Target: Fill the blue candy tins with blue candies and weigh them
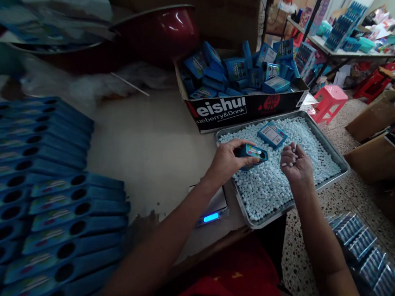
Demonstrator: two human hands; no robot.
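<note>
My left hand (231, 158) grips a small blue cardboard box (263, 157) over the tray. The box has a dark round opening at its end, and a white pellet shows beside it. To the right, my right hand (297, 164) is turned palm up with curled fingers, holding several small white pellets (291, 164). Beneath both hands lies a metal tray (344, 167) filled with pale pellets (266, 192). Another blue box (272, 134) rests on those pellets, between and beyond the hands.
A carton (222, 111) heaped with blue boxes stands behind the tray. Left of the tray is a digital scale (212, 210) with a lit display. Rows of blue boxes (71, 229) fill the left side. A red bowl (160, 30) sits behind; a pink stool (329, 102) stands right.
</note>
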